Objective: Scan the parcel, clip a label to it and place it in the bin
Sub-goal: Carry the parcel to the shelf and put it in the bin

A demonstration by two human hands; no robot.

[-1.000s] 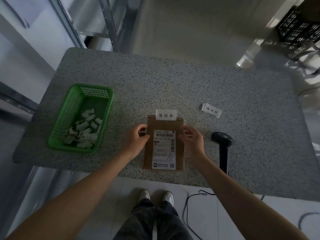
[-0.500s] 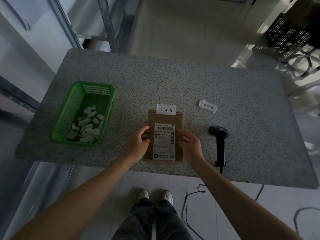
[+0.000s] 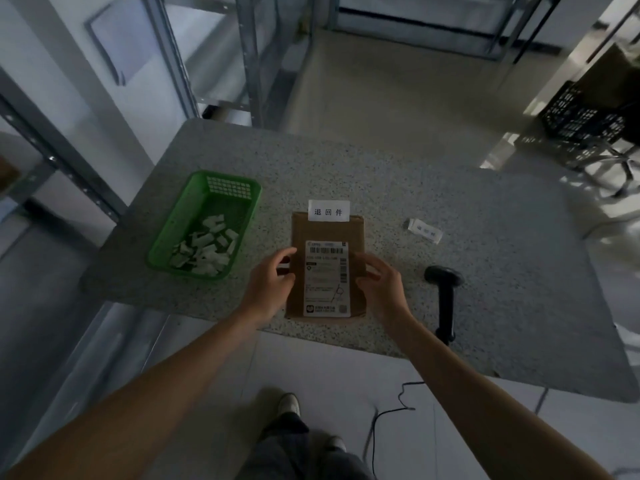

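Observation:
A flat brown parcel (image 3: 327, 233) lies at the near edge of the speckled table (image 3: 433, 188), its white shipping sticker face up. A white label with black characters (image 3: 328, 211) sits on the parcel's far edge. My left hand (image 3: 272, 284) holds the parcel's left side, thumb on top. On the right side, my right hand (image 3: 381, 285) grips the edge with its fingers curled. A black handheld scanner (image 3: 445, 292) lies on the table to the right of my right hand.
A green plastic basket (image 3: 194, 216) holding several white clips stands at the left. A second white label (image 3: 425, 231) lies loose right of the parcel. The scanner's cable hangs to the floor. A dark crate (image 3: 585, 119) stands at the far right on the floor.
Both hands have slid down the parcel's sides toward me and drawn it to the table's near edge. The camera has tilted up, showing more of the floor beyond the table.

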